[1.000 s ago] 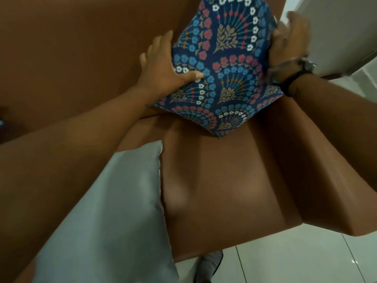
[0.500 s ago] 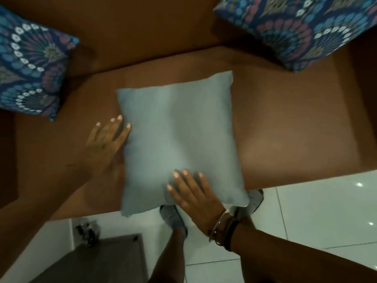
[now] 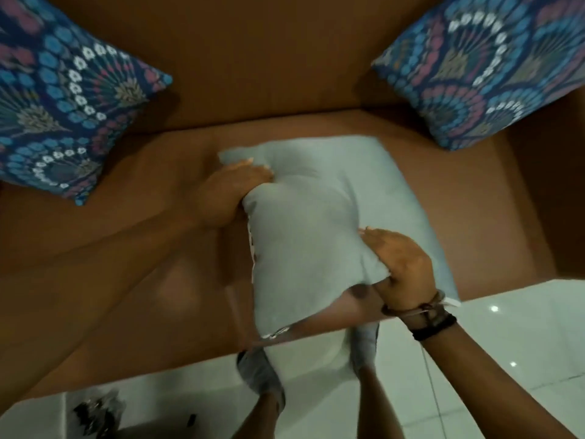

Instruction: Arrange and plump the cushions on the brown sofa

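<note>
now both hands (image 3: 402,264) squeezing the formerly flat grey cushion (image 3: 319,223)

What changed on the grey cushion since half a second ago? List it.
Both hands went from resting flat on the grey cushion to squeezing it: the left hand digs into its left edge, the right hand bunches its near edge, and the near side lifts off the sofa. Both patterned cushions stayed in the back corners.

The plain grey cushion (image 3: 319,223) sits mid-seat on the brown sofa (image 3: 259,74), squished in at two sides with its near edge lifted off the seat. Two blue floral-patterned cushions lean in the back corners, the left one (image 3: 63,99) and the right one (image 3: 487,64).
</note>
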Tool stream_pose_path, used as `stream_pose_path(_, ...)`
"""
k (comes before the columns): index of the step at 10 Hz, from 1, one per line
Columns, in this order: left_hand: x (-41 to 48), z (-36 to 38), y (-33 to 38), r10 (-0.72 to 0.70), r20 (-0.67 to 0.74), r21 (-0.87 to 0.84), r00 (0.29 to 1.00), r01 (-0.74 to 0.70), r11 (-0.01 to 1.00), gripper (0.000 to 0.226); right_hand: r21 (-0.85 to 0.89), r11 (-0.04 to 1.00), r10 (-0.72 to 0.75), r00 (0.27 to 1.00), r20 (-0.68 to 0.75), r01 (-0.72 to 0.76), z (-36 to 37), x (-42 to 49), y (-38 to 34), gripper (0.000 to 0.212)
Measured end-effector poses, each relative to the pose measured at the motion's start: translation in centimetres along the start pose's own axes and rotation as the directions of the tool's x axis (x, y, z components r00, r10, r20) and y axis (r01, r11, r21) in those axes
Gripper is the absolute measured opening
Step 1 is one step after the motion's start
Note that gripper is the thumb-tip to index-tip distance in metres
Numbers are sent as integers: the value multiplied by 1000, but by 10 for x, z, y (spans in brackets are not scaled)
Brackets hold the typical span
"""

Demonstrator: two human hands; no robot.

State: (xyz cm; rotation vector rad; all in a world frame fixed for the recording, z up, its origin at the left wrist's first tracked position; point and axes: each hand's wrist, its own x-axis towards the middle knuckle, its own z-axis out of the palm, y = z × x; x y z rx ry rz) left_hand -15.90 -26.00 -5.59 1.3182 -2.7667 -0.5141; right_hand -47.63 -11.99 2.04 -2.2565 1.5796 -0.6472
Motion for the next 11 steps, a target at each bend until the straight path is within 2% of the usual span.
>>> stream_pose_path(1,-12,-49,8,-112,-153,-271,982,67,960,48,216,974,62,998,17,-64,-75,48,-1,14)
stream_pose_path(2,-39,-110,26,-135,-298,-352,945,22,936,36,222,950,193,972,137,-220,-124,93,3,21)
stream_pose_path(3,-41,-150,31,-242,-207,-478,948,119,871,35,267,949,130,981,143,-165,-129,138,-7,36)
stream_pose_path(4,-21,-159,14,-316,7,-536,949,271,799,37,213,974,54,990,129,-81,-101,175,3,8)
stream_pose_path(5,14,-170,-13,-358,51,-425,932,344,837,26,223,964,132,988,74,-146,-70,218,27,12)
stream_pose_path(6,48,-191,-36,-420,-61,-383,906,367,848,33,278,945,192,980,-49,-171,-54,267,43,11)
stream_pose_path(7,66,-206,-47,-452,-176,-353,874,373,858,46,280,944,212,972,-107,-175,-53,306,48,12)
stream_pose_path(9,73,-209,-51,-484,-228,-313,845,407,858,41,282,914,314,949,-41,-290,-44,337,56,19)
stream_pose_path(10,74,-207,-50,-487,-274,-286,829,413,865,31,282,919,296,955,-27,-277,-44,338,59,16)
stream_pose_path(11,72,-213,-42,-455,-357,-189,816,414,890,27,214,921,341,939,-38,-326,-54,332,54,17)
